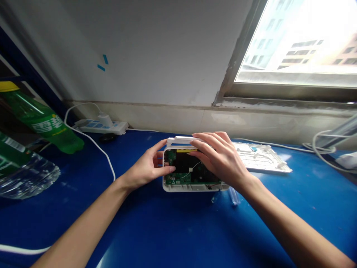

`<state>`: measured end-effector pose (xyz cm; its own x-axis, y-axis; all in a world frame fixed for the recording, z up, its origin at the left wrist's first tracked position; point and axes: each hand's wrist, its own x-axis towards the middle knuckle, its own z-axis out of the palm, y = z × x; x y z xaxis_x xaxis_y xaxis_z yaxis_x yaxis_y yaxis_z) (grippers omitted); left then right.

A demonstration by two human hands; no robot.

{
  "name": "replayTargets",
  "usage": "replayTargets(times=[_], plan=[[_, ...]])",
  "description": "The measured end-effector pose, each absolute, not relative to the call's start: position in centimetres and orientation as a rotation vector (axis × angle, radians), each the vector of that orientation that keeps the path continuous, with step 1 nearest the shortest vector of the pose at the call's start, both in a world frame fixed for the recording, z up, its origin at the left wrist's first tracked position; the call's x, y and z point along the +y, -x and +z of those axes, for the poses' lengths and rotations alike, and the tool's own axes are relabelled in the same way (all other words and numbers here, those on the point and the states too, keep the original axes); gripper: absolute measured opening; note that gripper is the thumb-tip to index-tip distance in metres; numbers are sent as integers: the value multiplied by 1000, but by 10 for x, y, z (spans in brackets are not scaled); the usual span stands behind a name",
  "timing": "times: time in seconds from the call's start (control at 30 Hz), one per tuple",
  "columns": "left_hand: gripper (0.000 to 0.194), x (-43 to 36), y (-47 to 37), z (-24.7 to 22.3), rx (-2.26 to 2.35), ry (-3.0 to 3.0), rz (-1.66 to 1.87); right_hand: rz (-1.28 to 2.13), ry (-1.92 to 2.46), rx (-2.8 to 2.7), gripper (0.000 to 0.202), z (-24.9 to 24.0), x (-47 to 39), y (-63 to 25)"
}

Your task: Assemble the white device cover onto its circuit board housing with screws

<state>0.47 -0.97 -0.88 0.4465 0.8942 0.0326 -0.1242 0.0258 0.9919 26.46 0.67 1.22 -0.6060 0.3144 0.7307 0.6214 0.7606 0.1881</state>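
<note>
An open white device casing [192, 188] with a green and black circuit board [182, 167] inside stands on the blue table. My left hand [149, 163] grips its left side, thumb over the board's edge and fingers behind. Over the upper right part lies my right hand [219, 156], its fingers on a white strip [180, 140] along the casing's top edge. A thin pale wire crosses the board. Behind my right hand, a white ribbed cover [264, 158] lies on the table. Below the casing's right corner is a clear plastic piece [234, 196].
At the left stand a green bottle [47, 119] and a clear bottle [25, 171]. A power strip [111, 127] with a white cable and a dark object [107, 138] sit near the wall. Cables curl at the far right.
</note>
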Motion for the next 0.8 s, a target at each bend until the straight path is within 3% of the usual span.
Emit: replayTargets(times=[0.23, 0.8], plan=[[63, -10, -12, -11, 830, -1321, 1035, -532, 748, -2247, 25, 14, 7, -263], [62, -11, -18, -20, 888, -1203, 1014, -49, 1156, -2237, 13, 3, -19, -341]])
